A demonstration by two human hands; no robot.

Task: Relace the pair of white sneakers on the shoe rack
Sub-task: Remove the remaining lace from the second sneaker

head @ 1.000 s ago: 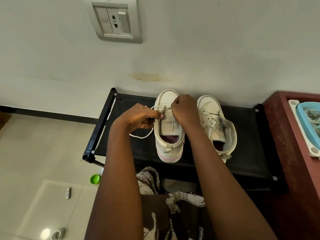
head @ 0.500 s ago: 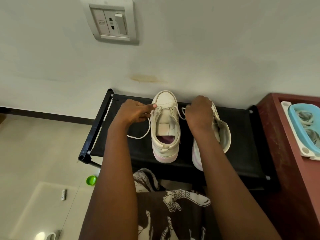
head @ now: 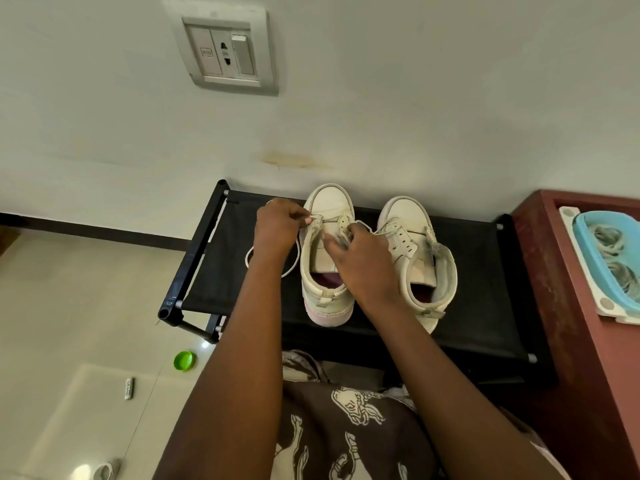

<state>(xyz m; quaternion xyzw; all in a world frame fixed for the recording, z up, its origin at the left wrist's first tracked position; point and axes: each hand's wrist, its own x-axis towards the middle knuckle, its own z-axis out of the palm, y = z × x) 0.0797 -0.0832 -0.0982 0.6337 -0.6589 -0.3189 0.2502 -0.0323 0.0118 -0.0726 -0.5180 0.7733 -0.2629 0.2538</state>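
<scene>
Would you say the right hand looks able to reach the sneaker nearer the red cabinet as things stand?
Probably yes: that sneaker stands just beside the right hand with nothing between them, but the hand would have to release the lace it pinches.

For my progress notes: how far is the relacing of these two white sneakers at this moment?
Done: the lace crosses only the lowest eyelets, near the toe of the left sneaker. In hand: the left hand and the right hand each pinch one side of that lace. Left: the higher eyelets of this sneaker look empty, slack lace lies on the rack, and the other sneaker shows mostly open eyelets.
</scene>
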